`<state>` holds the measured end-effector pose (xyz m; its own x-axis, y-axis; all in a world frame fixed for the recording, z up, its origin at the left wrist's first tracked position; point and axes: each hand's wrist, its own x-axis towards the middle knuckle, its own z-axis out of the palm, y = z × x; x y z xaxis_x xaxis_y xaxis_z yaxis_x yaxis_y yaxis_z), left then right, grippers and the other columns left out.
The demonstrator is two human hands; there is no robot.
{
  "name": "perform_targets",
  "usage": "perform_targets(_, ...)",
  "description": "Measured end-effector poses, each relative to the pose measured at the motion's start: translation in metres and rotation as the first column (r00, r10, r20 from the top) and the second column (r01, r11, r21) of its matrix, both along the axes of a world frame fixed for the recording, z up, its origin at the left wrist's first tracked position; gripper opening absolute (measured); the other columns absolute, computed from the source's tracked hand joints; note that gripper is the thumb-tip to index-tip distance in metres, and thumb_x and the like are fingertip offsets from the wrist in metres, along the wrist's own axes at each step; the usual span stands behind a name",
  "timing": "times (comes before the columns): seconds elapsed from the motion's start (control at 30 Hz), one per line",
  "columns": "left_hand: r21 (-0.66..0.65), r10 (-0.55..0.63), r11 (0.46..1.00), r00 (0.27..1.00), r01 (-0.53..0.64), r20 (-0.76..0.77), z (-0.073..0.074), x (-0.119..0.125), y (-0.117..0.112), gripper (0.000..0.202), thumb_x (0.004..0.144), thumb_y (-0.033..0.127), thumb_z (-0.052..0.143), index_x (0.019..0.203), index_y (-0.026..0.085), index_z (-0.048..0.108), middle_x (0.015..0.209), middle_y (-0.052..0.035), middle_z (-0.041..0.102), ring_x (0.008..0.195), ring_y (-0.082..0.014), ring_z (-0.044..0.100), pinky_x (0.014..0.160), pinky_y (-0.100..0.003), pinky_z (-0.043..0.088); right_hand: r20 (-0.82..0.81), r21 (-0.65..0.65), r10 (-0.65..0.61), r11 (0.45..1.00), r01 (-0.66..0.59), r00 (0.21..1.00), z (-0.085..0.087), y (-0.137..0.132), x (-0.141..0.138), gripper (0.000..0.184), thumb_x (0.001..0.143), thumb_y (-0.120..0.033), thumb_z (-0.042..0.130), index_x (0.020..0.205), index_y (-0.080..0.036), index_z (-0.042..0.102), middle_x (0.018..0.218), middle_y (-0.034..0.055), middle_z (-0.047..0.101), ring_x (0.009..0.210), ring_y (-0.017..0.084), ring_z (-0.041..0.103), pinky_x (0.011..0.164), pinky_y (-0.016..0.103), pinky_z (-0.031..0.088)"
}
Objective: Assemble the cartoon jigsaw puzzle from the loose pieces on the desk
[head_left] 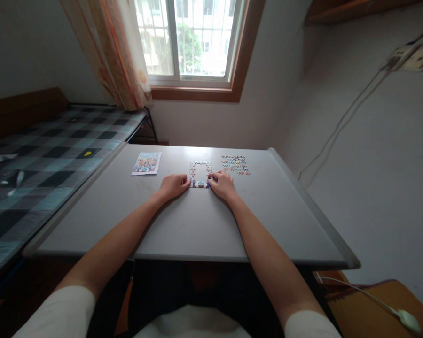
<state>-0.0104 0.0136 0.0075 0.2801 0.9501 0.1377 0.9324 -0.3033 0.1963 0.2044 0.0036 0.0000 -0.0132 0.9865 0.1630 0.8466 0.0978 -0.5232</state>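
Observation:
A partly joined jigsaw puzzle [200,184] lies flat on the grey table, its border pieces forming an upright rectangle around a bare middle. My left hand [174,186] is curled closed, with thumb and fingertips against the puzzle's lower left edge. On the opposite side, my right hand [223,183] has its fingers bent together on the right edge; whether a loose piece is under them is hidden. Loose puzzle pieces [234,164] lie in rows just beyond my right hand. To the left of the puzzle is a printed picture sheet [146,164].
The grey table [193,225] has raised side edges. A bed with a checked cover [102,129] stands along its left. Behind are a curtain [121,61] and a barred window [190,42]. Cables [334,131] hang from a wall socket [414,57] on the right.

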Motion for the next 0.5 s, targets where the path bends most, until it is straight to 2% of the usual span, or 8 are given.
perform_targets(0.5,-0.011,-0.002,1.0,1.0,0.002,-0.002,0.0031,0.0008,-0.0021,0.034,0.086,0.047,0.045,0.077,0.022,0.065,0.076,-0.0046,0.069,0.068,-0.0178,0.059,0.056,-0.026,0.03,-0.004,-0.007,-0.002,1.0,0.002,1.0,0.0026,-0.0009,-0.0007,0.028,0.084,-0.031,0.053,0.105,-0.028,0.071,0.108,0.0065,0.059,0.104,0.024,0.05,0.09,0.037,0.035)
